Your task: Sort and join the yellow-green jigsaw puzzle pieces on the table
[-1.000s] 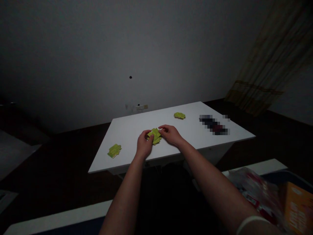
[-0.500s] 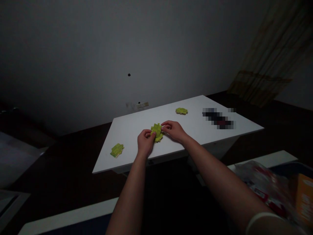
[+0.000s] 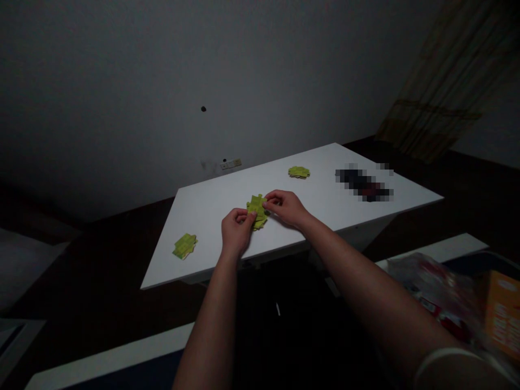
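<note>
Yellow-green jigsaw puzzle pieces [image 3: 257,206] are between my two hands, over the front middle of the white table [image 3: 215,216]. My left hand [image 3: 236,230] pinches their left edge with thumb and fingers. From the right, my right hand [image 3: 286,208] grips the upper right edge between thumb and curled fingers. More pieces lie beneath the held ones, just above or on the tabletop; I cannot tell which. One pile of green puzzle pieces [image 3: 185,246] lies at the table's left end. Another pile of puzzle pieces [image 3: 299,172] sits near the back edge.
A pixelated dark object [image 3: 363,184] lies on the table's right side. At lower right are a clear plastic bag [image 3: 434,292] and an orange box [image 3: 504,314]. A wall socket [image 3: 231,164] is behind the table, and a curtain [image 3: 430,97] hangs at the right.
The view has shifted slightly, so the table sits higher in the picture. Both hands keep hold of the puzzle pieces, whose angle between the fingers has changed a little.
</note>
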Tool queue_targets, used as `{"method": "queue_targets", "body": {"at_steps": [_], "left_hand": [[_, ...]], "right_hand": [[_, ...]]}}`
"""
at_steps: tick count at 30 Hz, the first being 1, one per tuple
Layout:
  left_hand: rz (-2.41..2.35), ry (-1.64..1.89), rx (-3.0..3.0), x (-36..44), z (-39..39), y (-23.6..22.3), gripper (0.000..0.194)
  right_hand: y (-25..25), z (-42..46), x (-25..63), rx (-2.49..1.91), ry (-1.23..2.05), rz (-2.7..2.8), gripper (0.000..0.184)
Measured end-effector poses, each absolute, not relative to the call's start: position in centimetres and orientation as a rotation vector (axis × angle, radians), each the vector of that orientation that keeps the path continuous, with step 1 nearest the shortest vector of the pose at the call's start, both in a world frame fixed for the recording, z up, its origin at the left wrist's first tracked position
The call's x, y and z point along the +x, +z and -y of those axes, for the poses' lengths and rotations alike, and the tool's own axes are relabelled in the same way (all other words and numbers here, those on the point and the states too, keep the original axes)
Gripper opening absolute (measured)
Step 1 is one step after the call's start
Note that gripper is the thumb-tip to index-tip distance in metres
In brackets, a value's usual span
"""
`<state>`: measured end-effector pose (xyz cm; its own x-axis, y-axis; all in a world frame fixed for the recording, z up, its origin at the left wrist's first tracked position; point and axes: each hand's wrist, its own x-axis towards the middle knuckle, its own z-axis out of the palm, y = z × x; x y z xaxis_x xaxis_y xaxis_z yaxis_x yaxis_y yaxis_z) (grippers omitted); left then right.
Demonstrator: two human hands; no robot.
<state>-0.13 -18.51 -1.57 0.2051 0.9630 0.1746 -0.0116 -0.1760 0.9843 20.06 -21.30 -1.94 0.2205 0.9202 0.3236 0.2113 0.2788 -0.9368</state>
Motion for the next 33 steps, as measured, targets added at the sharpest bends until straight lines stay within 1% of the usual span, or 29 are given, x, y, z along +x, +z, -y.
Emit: {"method": "queue_targets", "body": {"at_steps": [7,12,14,16,19,22,25,27,33], "left_hand": [[-0.986,1.204,1.439,-0.4,18.4,-1.8,0.031],[-0.994,1.209,1.409,-0.5,18.2,-1.8,0.032],[-0.989,1.212,1.401,-0.5,18.2,-1.9,0.033],[-0.992,1.222,1.402,-0.5,18.1,-1.9,0.034],[-1.014,1.228,1.418,-0.6,18.0,-2.0,0.035],[-1.022,1.224,1.418,-0.6,18.0,-2.0,0.035],[-1.012,1.227,1.397,-0.5,18.0,-2.0,0.037],[-1.005,1.237,1.391,-0.5,18.0,-2.1,0.036],[-1.031,1.236,1.396,-0.6,17.9,-2.1,0.034]], "right_hand": [[-1.8,21.5,20.0,-1.243,0.729,1.206,0.022],[-1.9,21.4,19.9,-1.237,0.736,1.152,0.023],[-2.2,21.3,20.0,-1.233,0.684,1.140,0.025],[-2.4,21.1,20.2,-1.266,0.547,1.091,0.026],[-2.4,21.1,21.2,-1.423,0.300,0.965,0.035],[-2.0,21.4,22.7,-1.732,0.164,0.942,0.043],[-1.5,21.8,23.9,-2.086,0.078,1.088,0.039],[-1.4,22.0,24.2,-2.225,0.026,1.201,0.036],[-1.9,22.4,23.9,-2.314,-0.062,1.299,0.039]]}}
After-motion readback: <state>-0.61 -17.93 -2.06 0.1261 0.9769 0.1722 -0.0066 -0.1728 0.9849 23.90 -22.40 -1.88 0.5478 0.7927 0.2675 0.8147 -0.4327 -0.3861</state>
